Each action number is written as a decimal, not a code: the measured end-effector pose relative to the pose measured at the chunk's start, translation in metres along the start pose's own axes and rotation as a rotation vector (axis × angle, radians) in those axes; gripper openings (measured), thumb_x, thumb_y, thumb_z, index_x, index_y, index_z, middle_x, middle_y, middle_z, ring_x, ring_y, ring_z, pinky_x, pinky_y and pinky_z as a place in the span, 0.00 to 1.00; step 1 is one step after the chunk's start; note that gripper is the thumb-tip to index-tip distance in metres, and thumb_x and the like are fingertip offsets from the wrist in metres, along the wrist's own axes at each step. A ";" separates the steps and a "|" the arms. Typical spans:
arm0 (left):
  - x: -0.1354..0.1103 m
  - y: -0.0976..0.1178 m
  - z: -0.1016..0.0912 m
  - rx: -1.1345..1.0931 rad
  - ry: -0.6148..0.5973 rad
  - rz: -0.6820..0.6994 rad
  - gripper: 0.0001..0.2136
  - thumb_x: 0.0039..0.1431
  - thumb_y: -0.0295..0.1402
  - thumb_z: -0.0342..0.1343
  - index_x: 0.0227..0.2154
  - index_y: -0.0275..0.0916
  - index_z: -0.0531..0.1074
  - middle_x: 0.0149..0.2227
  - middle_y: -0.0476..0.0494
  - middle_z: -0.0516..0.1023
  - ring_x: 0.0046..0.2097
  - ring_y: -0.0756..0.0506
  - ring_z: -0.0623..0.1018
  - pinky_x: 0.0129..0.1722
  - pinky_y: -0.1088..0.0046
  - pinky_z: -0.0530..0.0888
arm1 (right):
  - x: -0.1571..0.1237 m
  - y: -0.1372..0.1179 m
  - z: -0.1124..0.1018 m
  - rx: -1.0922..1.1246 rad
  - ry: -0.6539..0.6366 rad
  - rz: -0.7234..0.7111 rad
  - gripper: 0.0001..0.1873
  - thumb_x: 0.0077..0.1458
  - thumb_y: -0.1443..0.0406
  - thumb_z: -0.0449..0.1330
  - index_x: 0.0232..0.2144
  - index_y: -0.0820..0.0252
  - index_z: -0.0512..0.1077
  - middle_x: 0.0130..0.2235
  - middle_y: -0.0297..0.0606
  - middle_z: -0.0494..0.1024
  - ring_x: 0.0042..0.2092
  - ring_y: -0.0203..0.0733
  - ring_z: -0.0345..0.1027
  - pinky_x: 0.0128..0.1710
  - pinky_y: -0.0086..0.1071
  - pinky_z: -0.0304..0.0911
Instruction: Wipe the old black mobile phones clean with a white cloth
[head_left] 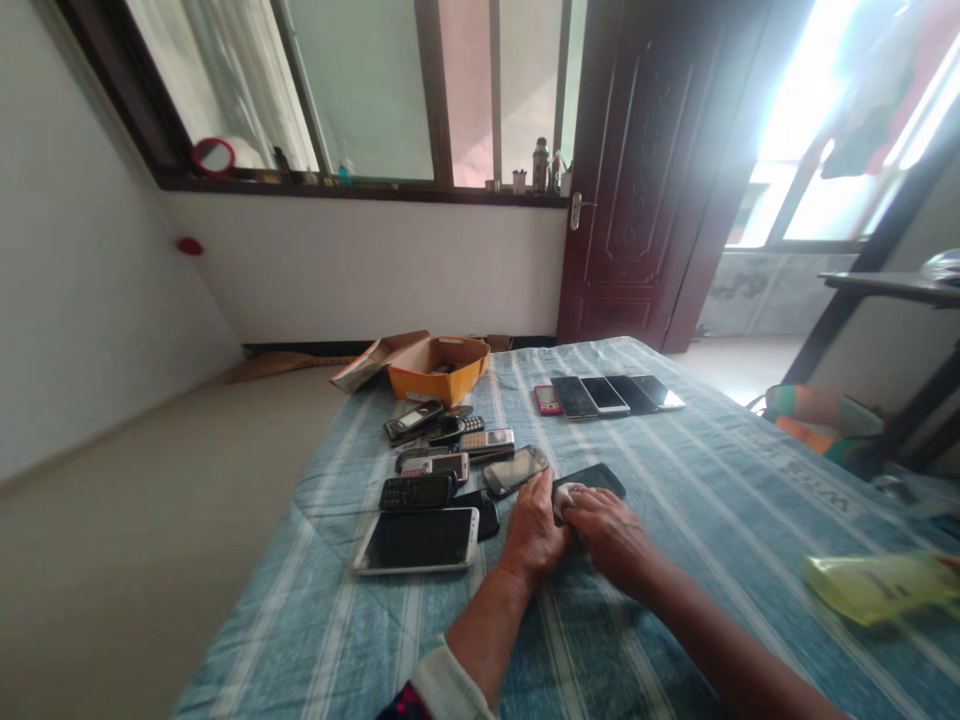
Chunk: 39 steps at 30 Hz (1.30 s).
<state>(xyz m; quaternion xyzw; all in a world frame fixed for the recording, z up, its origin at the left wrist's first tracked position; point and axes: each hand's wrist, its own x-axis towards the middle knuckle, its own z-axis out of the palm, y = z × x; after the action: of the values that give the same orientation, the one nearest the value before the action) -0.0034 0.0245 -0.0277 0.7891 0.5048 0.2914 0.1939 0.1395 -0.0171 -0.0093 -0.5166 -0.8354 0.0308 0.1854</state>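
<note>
A dark smartphone lies flat on the striped cloth in front of me. My left hand is closed at its left end, steadying it; the thumb is partly hidden. Pinched in the fingers of my right hand is a crumpled white tissue, pressed against the phone's surface. Just beyond my left fingertips rests a silver-rimmed phone. To the left, several old keypad phones are heaped together, with a large white-framed smartphone nearest me.
Behind the heap stands an open orange cardboard box with dark items inside. At the far right, several smartphones lie in a row beside a small red phone. A yellow packet is on the right of the blue striped cloth.
</note>
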 end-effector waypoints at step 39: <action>-0.003 -0.008 0.001 -0.108 0.021 0.019 0.34 0.40 0.23 0.54 0.56 0.32 0.63 0.56 0.33 0.70 0.59 0.37 0.68 0.62 0.59 0.63 | 0.008 0.025 0.013 -0.186 0.103 0.358 0.21 0.58 0.74 0.47 0.47 0.59 0.73 0.53 0.45 0.73 0.58 0.48 0.60 0.56 0.40 0.53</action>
<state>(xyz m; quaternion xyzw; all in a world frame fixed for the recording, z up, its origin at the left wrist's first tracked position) -0.0093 0.0248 -0.0346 0.7793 0.4828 0.3281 0.2279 0.1537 0.0034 -0.0253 -0.6725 -0.7189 -0.0403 0.1711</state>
